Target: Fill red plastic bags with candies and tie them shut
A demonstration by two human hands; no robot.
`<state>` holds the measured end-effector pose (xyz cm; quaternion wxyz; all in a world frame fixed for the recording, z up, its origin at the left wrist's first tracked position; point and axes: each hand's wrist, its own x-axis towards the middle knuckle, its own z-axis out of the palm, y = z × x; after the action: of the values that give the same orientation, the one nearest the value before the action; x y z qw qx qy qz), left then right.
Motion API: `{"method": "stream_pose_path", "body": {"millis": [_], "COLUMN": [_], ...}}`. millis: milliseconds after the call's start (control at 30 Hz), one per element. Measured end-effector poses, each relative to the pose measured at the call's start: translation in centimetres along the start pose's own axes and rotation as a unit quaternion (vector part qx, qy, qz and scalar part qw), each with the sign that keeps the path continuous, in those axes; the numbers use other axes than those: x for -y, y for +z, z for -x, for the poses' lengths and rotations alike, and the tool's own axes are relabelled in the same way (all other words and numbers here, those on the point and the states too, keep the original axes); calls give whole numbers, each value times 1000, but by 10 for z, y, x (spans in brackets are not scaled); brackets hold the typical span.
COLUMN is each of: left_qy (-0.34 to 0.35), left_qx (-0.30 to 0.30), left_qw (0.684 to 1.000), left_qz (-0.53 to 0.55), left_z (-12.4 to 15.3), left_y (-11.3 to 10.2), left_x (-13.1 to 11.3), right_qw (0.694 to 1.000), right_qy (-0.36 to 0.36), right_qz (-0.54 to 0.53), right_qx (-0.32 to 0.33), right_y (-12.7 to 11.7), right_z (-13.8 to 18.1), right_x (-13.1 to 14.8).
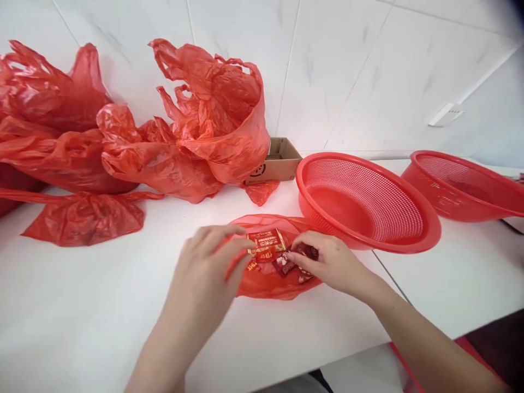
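Two-handed grip on a flimsy, translucent red plastic bag [270,285] lying flat between the hands: pinching its rim with curled left hand [208,265], nipping a glossy dark-red wrapped candy [306,252] with right hand [329,263]. Just beyond the right hand, round perforated red colander [364,203]; well beyond the left, crumpled red bags [204,125].

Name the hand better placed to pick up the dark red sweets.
Probably the right hand: its fingertips rest on the dark red sweets, while the left hand holds the edge of the small red bag.
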<state>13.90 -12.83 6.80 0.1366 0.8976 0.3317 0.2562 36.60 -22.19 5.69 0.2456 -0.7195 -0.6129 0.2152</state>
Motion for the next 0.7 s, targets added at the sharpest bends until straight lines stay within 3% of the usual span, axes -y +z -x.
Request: {"method": "stream_pose_path", "body": {"millis": [67, 167, 267, 400, 533, 700], "left_qy": [45, 41, 38, -5, -128, -165], "left_qx": [98, 272, 350, 338, 246, 182], "left_qw": [994, 961, 936, 939, 947, 933], "left_qz": [5, 1, 17, 60, 164, 264], "left_z": [3, 5, 5, -1, -10, -16], "left_y": [9, 19, 21, 21, 24, 22], "left_x": [-14, -26, -25, -18, -9, 2], "right_qw": [999, 998, 996, 984, 959, 938], "right_qy": [21, 40, 57, 62, 81, 84], "right_qz": [-12, -30, -71, -166, -272, -337], "right_qx": [-25, -32, -21, -20, 6, -12], "right_y": [5, 9, 16, 25, 30, 36], "right_z": [-2, -8, -15, -20, -27, -35], "right_x": [-2, -7, -15, -17, -5, 6]}}
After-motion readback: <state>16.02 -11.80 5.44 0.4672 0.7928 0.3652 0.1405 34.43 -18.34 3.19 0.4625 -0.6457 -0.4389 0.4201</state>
